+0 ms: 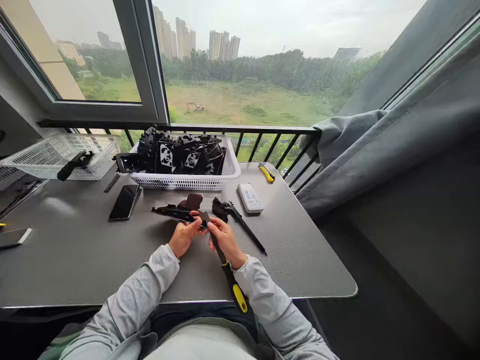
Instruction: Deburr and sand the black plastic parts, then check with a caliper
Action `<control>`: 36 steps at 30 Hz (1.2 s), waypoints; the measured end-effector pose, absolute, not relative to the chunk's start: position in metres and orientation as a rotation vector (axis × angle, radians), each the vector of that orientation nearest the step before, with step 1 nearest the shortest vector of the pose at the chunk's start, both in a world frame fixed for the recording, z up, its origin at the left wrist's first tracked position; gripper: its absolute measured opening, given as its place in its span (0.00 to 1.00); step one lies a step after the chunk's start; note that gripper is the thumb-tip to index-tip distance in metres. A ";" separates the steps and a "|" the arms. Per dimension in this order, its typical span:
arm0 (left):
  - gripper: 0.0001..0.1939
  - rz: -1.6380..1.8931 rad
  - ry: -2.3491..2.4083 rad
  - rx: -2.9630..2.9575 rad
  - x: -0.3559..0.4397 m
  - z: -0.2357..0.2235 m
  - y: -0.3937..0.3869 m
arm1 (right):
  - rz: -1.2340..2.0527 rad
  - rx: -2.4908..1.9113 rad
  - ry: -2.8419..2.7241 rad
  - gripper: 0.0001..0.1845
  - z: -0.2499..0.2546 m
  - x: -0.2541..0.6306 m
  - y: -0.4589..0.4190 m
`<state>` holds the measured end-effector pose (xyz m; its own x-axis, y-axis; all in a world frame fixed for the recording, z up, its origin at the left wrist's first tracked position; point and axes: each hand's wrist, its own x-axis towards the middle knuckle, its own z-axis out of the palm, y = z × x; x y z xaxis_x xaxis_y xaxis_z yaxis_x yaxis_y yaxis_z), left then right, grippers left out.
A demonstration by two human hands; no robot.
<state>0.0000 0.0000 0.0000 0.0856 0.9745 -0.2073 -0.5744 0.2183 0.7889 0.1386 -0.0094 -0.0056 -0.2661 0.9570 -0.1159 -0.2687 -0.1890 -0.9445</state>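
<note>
Left arm and right arm are reaching forward.
The left hand and right hand are resting close together, both bending their fingers and pinching.

Fingers partly hide the right end of the black part
</note>
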 end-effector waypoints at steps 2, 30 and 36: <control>0.28 1.288 0.872 0.586 0.002 -0.003 -0.002 | 1.621 -0.961 -1.093 0.27 -0.008 0.136 -0.007; 0.11 1.213 0.910 0.259 -0.003 0.004 0.003 | 1.163 -1.223 -1.317 0.28 -0.001 0.165 -0.018; 0.11 1.218 0.916 0.205 -0.005 0.005 0.004 | 1.913 -1.182 -1.347 0.24 -0.006 0.241 -0.102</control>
<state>-0.0054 0.0043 0.0050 0.0503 0.8686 -0.4929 -0.7149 0.3760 0.5896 0.2408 -0.1019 -0.0061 -0.4876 0.7958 -0.3592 0.0698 -0.3746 -0.9246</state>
